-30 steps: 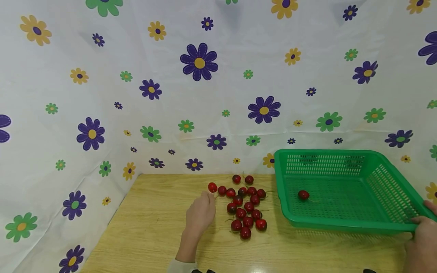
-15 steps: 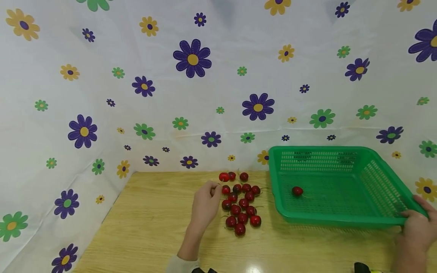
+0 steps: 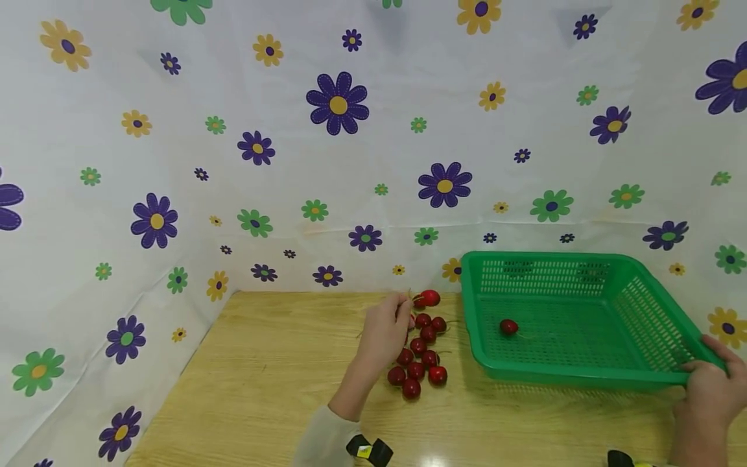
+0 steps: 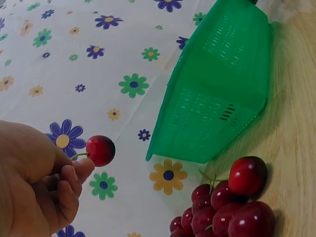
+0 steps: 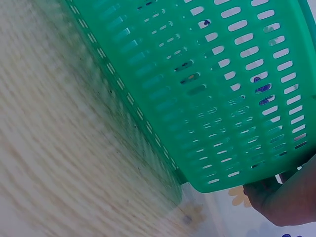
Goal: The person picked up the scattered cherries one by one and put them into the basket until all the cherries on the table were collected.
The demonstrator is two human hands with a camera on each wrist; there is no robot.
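Note:
My left hand (image 3: 385,331) pinches a red cherry (image 3: 430,298) by its thin green stem. In the left wrist view the cherry (image 4: 100,150) stands clear of the fingertips, above the others. Below and right of that hand several dark red cherries (image 3: 417,346) lie grouped on the table; the hand hides some of them. My right hand (image 3: 713,389) grips the near right corner of a green plastic basket (image 3: 583,376), thumb over the rim. One cherry (image 3: 509,327) lies inside the basket, toward its left side. In the right wrist view the hand (image 5: 286,197) is partly cut off.
A light wood table (image 3: 280,376) carries everything. Behind and to the left hangs a white cloth (image 3: 274,104) printed with flowers. The basket's perforated wall (image 4: 222,118) rises just right of the loose cherries.
My left hand has moved right and slightly back, carrying the cherry from the group's left side over its far edge. My right hand still holds the basket; the head view has shifted slightly.

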